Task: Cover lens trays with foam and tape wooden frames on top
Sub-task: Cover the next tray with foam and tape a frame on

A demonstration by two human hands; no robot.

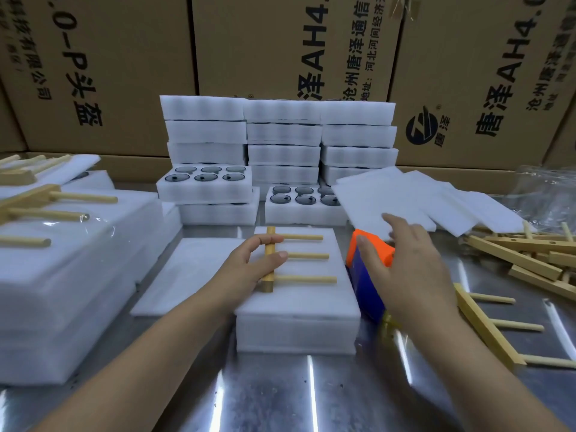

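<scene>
My left hand point(252, 266) gripped the frame point(305, 255) by its crossbar, fingers curled over it and thumb on its right side. The frame lay flat on the foam-covered tray point(296, 310) mid-table point(280, 394), three dowels pointing right, away from my palm. My right hand point(411, 269) was spread and held nothing, over the tape dispenser point(371, 247) just right of the tray; contact unclear.

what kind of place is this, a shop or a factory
Probably a packing bench in a factory or warehouse: stacked foam lens trays, printed shipping cartons behind them, and loose wooden frames on a metal table.
</scene>
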